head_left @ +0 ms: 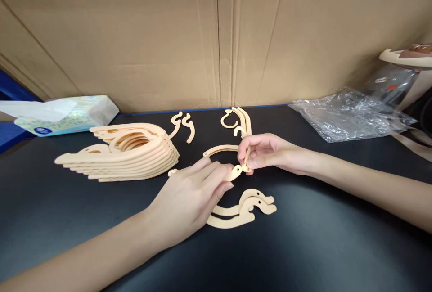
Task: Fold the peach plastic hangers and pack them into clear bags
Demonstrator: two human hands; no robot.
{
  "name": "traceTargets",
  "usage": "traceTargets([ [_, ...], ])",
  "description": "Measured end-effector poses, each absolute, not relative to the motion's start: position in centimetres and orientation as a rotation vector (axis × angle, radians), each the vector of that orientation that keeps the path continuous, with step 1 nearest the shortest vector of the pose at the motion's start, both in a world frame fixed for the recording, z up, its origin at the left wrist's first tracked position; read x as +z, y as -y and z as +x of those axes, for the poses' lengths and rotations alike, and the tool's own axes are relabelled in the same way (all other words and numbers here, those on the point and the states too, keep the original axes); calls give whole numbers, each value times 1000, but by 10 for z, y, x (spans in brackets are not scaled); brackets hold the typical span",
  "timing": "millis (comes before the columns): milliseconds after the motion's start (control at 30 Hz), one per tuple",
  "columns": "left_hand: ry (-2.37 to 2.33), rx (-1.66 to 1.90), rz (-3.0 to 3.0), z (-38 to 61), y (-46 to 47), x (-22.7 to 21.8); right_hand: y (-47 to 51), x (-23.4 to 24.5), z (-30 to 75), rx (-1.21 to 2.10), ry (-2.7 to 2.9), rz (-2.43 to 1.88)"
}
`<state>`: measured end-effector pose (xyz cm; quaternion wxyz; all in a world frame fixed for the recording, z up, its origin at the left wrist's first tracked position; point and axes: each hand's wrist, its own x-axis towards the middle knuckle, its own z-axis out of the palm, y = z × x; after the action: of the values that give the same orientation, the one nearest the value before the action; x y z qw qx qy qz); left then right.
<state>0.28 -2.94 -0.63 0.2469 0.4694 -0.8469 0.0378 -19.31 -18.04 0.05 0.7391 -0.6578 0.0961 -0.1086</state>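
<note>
Joining two beige parts at mid-frame, it seems: the left hand point(189, 202) has its fingers pinched on a hanger arm point(235, 173) low over the bench point(337, 238), and the right hand point(266, 152) pinches a hook piece point(248, 153) against its tip. Seating them probably calls for aligned ends and firm pressure.

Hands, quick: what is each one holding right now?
Left hand: closed on a beige hanger arm.
Right hand: pinching a beige hook at that arm's end.
</note>
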Motion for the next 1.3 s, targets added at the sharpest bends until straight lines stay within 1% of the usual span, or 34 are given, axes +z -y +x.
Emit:
traceTargets([
  [167, 2322, 182, 1267, 3, 31, -4, 182, 0, -193, -221, -195, -1444],
  [467, 2365, 163, 1257, 2, 32, -1, 181, 2, -193, -187, -234, -1483],
  [833, 2405, 322, 1252, 1, 32, -1, 175, 1, -190, -262, -262, -1488],
  [1100, 2428, 475, 1205, -3, 30, -2, 180, 0, -191, -257, -261, -1547],
  [1300, 2322, 345, 1329, 0, 29, -1, 182, -1, -192, -245, -241, -1539],
])
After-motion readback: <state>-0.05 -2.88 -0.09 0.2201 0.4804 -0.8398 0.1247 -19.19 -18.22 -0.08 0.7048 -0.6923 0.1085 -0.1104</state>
